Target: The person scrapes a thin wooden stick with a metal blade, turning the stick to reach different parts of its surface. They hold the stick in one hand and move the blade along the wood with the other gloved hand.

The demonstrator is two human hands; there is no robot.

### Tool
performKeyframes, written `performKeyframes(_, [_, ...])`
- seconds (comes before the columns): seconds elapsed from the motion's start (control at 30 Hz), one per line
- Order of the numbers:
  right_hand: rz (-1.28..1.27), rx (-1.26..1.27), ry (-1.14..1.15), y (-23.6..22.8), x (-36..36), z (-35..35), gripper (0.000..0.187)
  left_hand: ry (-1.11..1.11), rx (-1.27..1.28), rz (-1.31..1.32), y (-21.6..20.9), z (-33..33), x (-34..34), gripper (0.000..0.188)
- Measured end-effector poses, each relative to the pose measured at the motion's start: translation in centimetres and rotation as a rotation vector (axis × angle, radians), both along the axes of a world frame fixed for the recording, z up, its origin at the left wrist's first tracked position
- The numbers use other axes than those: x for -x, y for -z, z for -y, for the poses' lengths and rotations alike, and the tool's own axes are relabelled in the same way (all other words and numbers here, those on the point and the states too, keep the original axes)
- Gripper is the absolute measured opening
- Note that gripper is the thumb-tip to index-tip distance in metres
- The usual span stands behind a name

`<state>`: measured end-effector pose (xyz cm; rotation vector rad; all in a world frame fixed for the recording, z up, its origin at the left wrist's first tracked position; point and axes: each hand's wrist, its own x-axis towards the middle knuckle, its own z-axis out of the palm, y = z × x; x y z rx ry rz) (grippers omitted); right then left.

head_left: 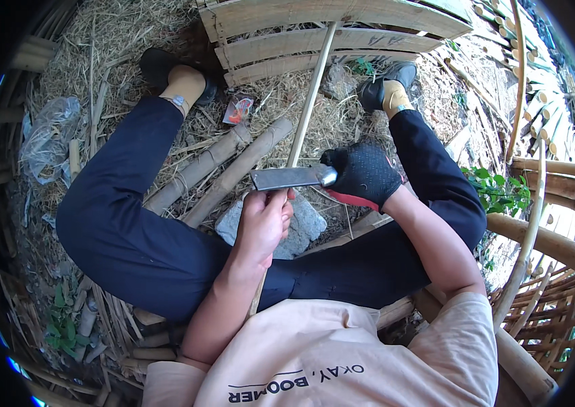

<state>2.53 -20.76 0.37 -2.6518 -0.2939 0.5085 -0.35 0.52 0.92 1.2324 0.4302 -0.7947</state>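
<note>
My left hand [267, 220] is closed around the stick [310, 102], just below the knife [286, 178]; my right hand [362, 175], in a black-and-red glove, grips the knife's handle. The blade lies crosswise over the stick. The stick runs between my legs, from the crate [328, 46] down past my left hand; whether its far end touches the crate, I cannot tell. A rock [305, 228] sits on the ground [121, 57] beneath my left hand. Two bamboo lengths [250, 161] lie beside it. A packet [238, 108] rests near the crate's lower left corner; a plastic bag [50, 136] lies toward the ground's left edge.
</note>
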Motion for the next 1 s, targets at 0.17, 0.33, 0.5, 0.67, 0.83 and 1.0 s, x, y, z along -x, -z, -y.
performKeyframes(0.17, [-0.089, 0.087, -0.005, 0.2, 0.1, -0.9, 0.026, -0.003, -0.134, 0.134, 1.4, 0.4, 0.6, 0.026])
performKeyframes(0.33, [-0.121, 0.130, 0.053, 0.2, -0.7, -0.6, 0.022, 0.155, -0.524, 0.490, 3.3, 0.2, 1.0, 0.029])
performKeyframes(0.5, [-0.067, 0.145, 0.049, 1.2, -0.7, -0.2, 0.021, 0.175, -0.593, 0.477, 2.0, 0.7, 0.6, 0.029])
performKeyframes(0.67, [0.006, 0.141, 0.052, 1.8, -0.9, 0.2, 0.021, 0.144, -0.503, 0.426, 3.2, 0.5, 0.6, 0.030])
performKeyframes(0.83, [0.052, 0.184, 0.049, 1.9, -1.0, 0.5, 0.020, 0.145, -0.454, 0.394, 3.5, 0.3, 0.5, 0.030])
performKeyframes(1.0, [0.052, 0.196, 0.105, 1.6, -1.2, 0.6, 0.023, 0.104, -0.359, 0.325, 3.1, 0.2, 0.5, 0.031])
